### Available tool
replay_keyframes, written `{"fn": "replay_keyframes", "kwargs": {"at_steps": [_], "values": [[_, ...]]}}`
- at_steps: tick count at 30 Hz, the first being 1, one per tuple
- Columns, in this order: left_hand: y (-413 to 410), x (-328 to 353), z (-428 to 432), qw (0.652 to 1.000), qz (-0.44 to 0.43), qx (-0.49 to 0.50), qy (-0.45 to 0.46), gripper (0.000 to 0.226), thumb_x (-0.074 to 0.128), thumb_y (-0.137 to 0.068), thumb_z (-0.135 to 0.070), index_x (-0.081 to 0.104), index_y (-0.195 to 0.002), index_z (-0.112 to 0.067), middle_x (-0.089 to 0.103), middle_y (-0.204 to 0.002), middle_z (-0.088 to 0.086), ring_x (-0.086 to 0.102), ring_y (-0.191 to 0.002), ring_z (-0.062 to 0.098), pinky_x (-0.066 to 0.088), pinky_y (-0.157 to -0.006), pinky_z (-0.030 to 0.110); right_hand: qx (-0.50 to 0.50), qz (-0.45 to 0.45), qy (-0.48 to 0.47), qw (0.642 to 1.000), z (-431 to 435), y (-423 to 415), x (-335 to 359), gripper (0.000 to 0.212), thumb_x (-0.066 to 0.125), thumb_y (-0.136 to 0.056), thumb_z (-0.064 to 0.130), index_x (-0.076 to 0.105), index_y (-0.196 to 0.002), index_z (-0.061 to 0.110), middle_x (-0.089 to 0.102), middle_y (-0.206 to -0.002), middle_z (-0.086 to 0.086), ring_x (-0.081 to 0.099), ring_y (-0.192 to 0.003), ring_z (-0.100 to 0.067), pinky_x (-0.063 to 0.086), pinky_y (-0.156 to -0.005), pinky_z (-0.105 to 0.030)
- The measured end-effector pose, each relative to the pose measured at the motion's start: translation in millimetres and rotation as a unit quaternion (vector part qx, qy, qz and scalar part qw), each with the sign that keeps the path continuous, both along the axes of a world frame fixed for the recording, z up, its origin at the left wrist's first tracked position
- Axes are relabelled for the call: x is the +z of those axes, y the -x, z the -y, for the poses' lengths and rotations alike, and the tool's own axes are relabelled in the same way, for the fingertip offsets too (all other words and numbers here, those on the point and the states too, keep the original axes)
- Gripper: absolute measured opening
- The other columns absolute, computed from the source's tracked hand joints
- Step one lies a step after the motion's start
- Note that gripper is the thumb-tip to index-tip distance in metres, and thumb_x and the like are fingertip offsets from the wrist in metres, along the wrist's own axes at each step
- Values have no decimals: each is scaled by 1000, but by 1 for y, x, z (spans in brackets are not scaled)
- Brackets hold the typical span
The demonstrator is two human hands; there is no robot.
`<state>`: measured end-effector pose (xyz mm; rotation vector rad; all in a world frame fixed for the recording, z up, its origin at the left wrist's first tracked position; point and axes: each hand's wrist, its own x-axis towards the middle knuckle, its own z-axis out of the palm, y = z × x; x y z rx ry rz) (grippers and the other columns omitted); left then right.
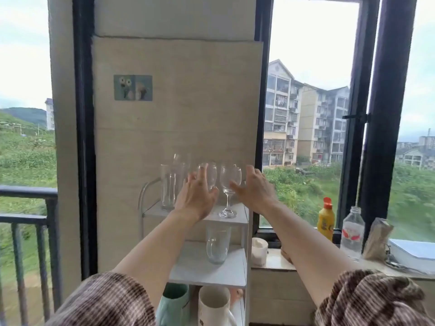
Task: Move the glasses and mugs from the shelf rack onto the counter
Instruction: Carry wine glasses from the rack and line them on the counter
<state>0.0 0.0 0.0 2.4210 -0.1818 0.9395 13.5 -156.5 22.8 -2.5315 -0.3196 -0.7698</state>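
Both bare forearms reach far forward out of brown-and-cream ribbed sleeves [106, 300] towards the top shelf of the white tiered shelf rack [195, 267], which stands against a beige wall panel between two windows. The left hand [196, 192] is raised with its back to the camera. Its fingers are straight and spread and grasp nothing, and they lie in front of the left clear stemmed wine glass [211, 175]. Whether the fingertips touch the bowl cannot be told. The right hand [253, 187] is likewise released, fingers splayed and the thumb pointing left, just beside the bowl of the right clear stemmed wine glass [227, 182]. That glass stands upright on its round foot near the front edge of the top shelf. To the left of the wine glasses, on the same shelf, a tall clear straight-sided tumbler [168, 187] stands upright, with another clear glass [181, 164] behind it. On the middle shelf stands a clear glass mug with a handle [217, 243]. On the lowest visible shelf, partly cut off, are a mint-green mug [173, 304] and a white mug [214, 304]. The pale stone counter [273, 260] runs to the right of the rack and carries a yellow bottle with an orange cap [326, 220] and a clear plastic bottle [352, 231].
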Motion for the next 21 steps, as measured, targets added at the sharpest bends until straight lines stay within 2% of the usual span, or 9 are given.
{"fn": "replay_keyframes", "kwargs": {"at_steps": [4,7,12,15,17,19,21], "values": [[-22,-1,-3,1000,5,-3,15,79,56,-89,-35,5,-149,-29,37,-141,16,44,-125,33,40,-96,43,29,-24,-77,996,-9,-20,2,77,59,-86,55,33,-145,13,50,-139,-7,49,-125,-25,43,-101,-47],[-38,-6,-6,999,8,-20,29,79,57,-89,-34,6,-150,-26,37,-140,16,47,-121,35,41,-94,42,30,-60,-125,990,-17,-34,0,78,61,-83,57,34,-141,12,56,-131,-10,55,-117,-28,46,-98,-48],[-53,-10,-14,994,58,-73,56,62,61,-88,-25,29,-141,-19,44,-134,16,53,-111,36,41,-87,39,30,-56,-166,984,-21,-41,1,70,67,-80,56,46,-129,11,60,-108,-1,59,-105,-25,45,-98,-49],[-49,-11,-19,988,96,-109,55,54,65,-85,-24,38,-132,-20,47,-125,12,52,-92,25,38,-74,33,43,-41,-192,980,-23,-36,1,75,72,-76,55,46,-131,11,62,-105,-1,60,-100,-22,45,-98,-48],[-45,-9,-23,982,127,-132,54,53,67,-84,-24,40,-131,-21,49,-126,7,47,-91,16,37,-72,31,50,-27,-216,975,-21,-30,5,73,74,-74,54,49,-128,11,64,-104,-2,62,-97,-21,49,-92,-45],[-40,-2,-26,975,152,-152,64,55,70,-82,-22,42,-130,-21,51,-127,5,49,-91,14,38,-73,29,58,-9,-244,968,-15,-20,13,68,75,-73,54,53,-121,11,67,-100,-3,65,-91,-19,54,-77,-35],[-33,8,-25,967,180,-169,71,57,73,-80,-21,45,-129,-20,53,-126,5,53,-90,14,39,-74,27,68,11,-271,960,-5,-7,24,66,76,-73,51,54,-120,10,71,-96,-7,68,-85,-18,50,-61,-23]]}}
